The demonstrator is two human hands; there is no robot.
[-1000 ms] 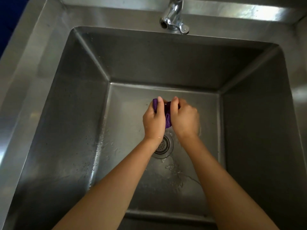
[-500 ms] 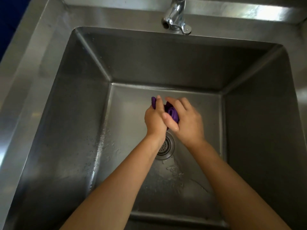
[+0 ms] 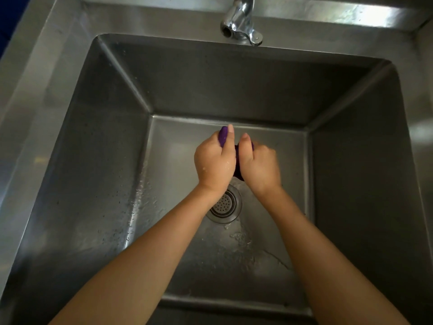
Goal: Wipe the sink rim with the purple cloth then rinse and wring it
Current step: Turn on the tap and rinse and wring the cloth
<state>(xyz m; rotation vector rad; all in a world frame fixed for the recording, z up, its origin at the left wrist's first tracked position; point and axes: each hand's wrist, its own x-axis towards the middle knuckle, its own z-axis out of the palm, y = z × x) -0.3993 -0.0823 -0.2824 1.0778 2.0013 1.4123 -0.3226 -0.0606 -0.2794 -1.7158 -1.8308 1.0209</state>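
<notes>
A brushed, dull-sheened steel sink flecked with droplets, a glossy chromed tap, a perforated metal drain and a soft purple cloth are seen.

The light is dim. Far beyond the left hand a chrome faucet catches a glint; beyond the right hand a bright reflection lies on the steel back ledge. A dark blue strip shows far to the left.
</notes>
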